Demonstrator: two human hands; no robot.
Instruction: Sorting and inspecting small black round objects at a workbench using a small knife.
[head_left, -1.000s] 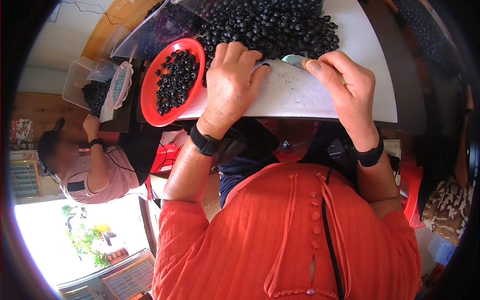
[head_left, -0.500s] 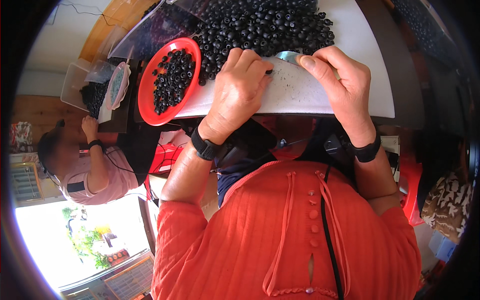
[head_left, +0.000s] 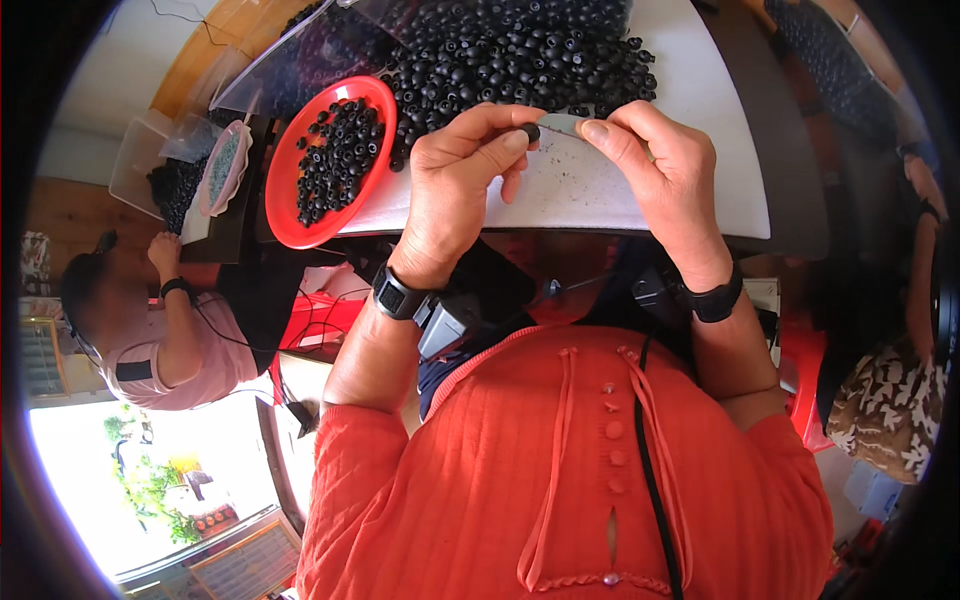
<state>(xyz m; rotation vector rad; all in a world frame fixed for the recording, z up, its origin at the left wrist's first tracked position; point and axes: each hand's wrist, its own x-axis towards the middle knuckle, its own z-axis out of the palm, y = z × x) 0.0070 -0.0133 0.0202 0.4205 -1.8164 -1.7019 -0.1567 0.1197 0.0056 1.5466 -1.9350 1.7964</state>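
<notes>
Between the thumb and forefinger of my left hand (head_left: 460,175) is a small round black part (head_left: 530,131). My right hand (head_left: 665,165) pinches a thin, flat metal blade (head_left: 558,124), whose free end reaches the black part. Whether the blade has a handle is hidden by my fingers. Both hands are just above the white tabletop (head_left: 580,195), in front of a large heap of black parts (head_left: 510,60). Many of these are rounded, with a hole at one end. To the left of my left hand, a red plate (head_left: 275,190) holds more black parts (head_left: 340,165).
Small dark crumbs (head_left: 570,160) dot the white surface below my hands. Clear plastic sheeting (head_left: 270,60) rises behind the red plate. On the left, a co-worker (head_left: 170,330) sits by a pink-rimmed dish (head_left: 225,165). At the right edge another person's arm (head_left: 925,250) shows.
My left hand has turned, so its thumb and the black part now show. The right hand with the blade has shifted slightly left, and the blade meets the part.
</notes>
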